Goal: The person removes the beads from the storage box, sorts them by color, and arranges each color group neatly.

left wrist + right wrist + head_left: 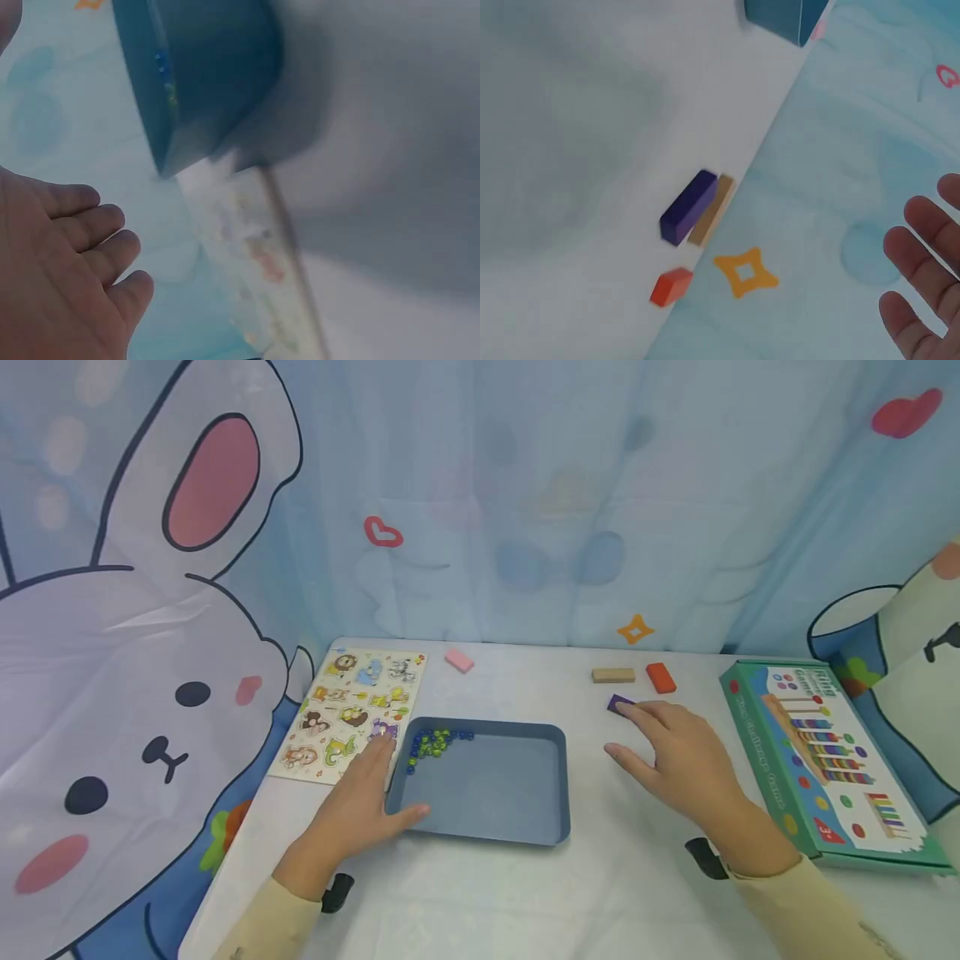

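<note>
Hands rest flat on the surface. Right hand point(678, 752), fingers relaxed and spread, reaches the purple block point(619, 702), apparently about to grasp it; left hand point(360, 802) open beside the blue tray point(487, 827).

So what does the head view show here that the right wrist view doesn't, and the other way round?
Only the head view shows the left hand resting at the blue tray holding beads, plus the animal puzzle board, the green game box and the right hand reaching the purple block. Only the right wrist view shows that hand's fingers spread, clear of the block. Both show the purple, tan and orange blocks, the pink block and the tray.
</note>
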The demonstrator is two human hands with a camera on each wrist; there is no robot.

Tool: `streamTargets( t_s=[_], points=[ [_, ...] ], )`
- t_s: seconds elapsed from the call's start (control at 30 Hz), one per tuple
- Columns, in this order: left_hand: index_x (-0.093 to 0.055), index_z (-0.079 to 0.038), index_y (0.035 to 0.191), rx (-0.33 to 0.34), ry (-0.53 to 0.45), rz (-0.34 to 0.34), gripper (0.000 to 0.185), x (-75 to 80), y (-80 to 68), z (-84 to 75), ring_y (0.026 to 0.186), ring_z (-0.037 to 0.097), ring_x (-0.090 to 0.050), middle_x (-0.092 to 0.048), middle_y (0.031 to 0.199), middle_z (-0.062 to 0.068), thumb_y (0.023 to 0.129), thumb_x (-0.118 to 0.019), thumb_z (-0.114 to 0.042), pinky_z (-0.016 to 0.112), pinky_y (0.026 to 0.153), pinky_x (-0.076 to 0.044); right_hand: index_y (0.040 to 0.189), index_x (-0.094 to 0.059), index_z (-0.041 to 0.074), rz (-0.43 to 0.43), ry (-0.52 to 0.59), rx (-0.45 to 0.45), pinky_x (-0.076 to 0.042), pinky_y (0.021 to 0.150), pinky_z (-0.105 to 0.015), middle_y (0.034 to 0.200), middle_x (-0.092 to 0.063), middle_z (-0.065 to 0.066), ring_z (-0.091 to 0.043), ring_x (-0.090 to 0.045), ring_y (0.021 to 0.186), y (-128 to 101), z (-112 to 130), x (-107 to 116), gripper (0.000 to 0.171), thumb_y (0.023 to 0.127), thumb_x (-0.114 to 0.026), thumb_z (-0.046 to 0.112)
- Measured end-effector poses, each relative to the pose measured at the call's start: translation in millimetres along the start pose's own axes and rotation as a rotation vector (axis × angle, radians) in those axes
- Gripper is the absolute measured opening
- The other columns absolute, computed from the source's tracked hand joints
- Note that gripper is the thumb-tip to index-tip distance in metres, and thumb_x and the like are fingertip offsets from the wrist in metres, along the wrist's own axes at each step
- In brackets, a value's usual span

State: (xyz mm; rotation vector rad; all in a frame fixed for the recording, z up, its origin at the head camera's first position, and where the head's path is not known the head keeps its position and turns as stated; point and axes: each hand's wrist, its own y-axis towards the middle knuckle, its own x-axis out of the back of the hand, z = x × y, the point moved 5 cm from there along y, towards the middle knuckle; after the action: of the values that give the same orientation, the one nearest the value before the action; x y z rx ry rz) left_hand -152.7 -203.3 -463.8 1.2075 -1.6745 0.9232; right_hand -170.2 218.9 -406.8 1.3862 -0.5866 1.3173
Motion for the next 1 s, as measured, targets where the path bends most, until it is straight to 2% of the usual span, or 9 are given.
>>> streamTargets(
  t_s=[0.23, 0.33, 0.43, 0.63, 0.77, 1.0],
  points=[
    [-0.022, -0.005, 0.167, 0.030, -0.041, -0.013, 0.118, -20.5, -12.3, 4.7, 0.161, 0.040, -0.023, -0.025, 0.173, 0.017, 0.085, -0.070, -0.076, 0.060, 0.129, -0.028, 0.139, -0.067, 0.012, -0.086, 0.016, 0.099, -0.060, 0.089, -0.053, 0.121, -0.071, -0.014, -0.035, -0.065, 0.112, 14, 29, -13, 0.062, 0.086, -0.084, 0.039],
    [-0.022, -0.005, 0.167, 0.055, -0.053, -0.011, 0.117, -25.0, -15.3, 6.3, 0.160, 0.040, -0.025, -0.026, 0.173, 0.018, 0.085, -0.070, -0.075, 0.060, 0.128, -0.031, 0.134, -0.071, 0.011, -0.123, 0.038, 0.156, -0.063, 0.083, -0.047, 0.114, -0.074, -0.012, -0.031, -0.068, 0.105, 23, 46, -19, 0.058, 0.085, -0.085, 0.039],
    [-0.022, -0.005, 0.167, 0.069, -0.047, -0.001, 0.118, -28.4, -17.0, 8.2, 0.160, 0.040, -0.026, -0.025, 0.173, 0.018, 0.085, -0.068, -0.077, 0.060, 0.128, -0.031, 0.129, -0.073, 0.012, -0.126, 0.059, 0.194, -0.064, 0.076, -0.040, 0.107, -0.074, -0.008, -0.027, -0.069, 0.099, 32, 63, -28, 0.051, 0.086, -0.085, 0.038],
    [-0.026, -0.004, 0.166, 0.080, -0.037, -0.010, 0.116, -32.0, -16.8, 12.7, 0.160, 0.040, -0.027, -0.026, 0.173, 0.018, 0.085, -0.069, -0.076, 0.059, 0.128, -0.031, 0.121, -0.077, 0.013, -0.075, 0.099, 0.209, -0.061, 0.070, -0.031, 0.099, -0.071, -0.002, -0.018, -0.065, 0.091, 54, 91, -54, 0.040, 0.089, -0.083, 0.036],
    [-0.027, -0.005, 0.165, 0.086, -0.049, -0.016, 0.114, -34.8, -15.4, 14.1, 0.159, 0.040, -0.028, -0.028, 0.172, 0.018, 0.085, -0.072, -0.072, 0.059, 0.129, -0.031, 0.119, -0.078, 0.014, -0.024, 0.122, 0.202, -0.060, 0.068, -0.031, 0.097, -0.069, 0.000, -0.016, -0.063, 0.088, 67, 105, -71, 0.034, 0.092, -0.082, 0.035],
    [-0.027, -0.007, 0.166, 0.096, -0.058, -0.031, 0.117, -37.2, -15.9, 15.6, 0.159, 0.039, -0.029, -0.028, 0.173, 0.016, 0.083, -0.070, -0.077, 0.058, 0.129, -0.032, 0.119, -0.078, 0.014, 0.073, 0.145, 0.148, -0.059, 0.070, -0.031, 0.095, -0.068, 0.001, -0.014, -0.062, 0.084, 88, 119, -100, 0.032, 0.094, -0.079, 0.034]
  ],
)
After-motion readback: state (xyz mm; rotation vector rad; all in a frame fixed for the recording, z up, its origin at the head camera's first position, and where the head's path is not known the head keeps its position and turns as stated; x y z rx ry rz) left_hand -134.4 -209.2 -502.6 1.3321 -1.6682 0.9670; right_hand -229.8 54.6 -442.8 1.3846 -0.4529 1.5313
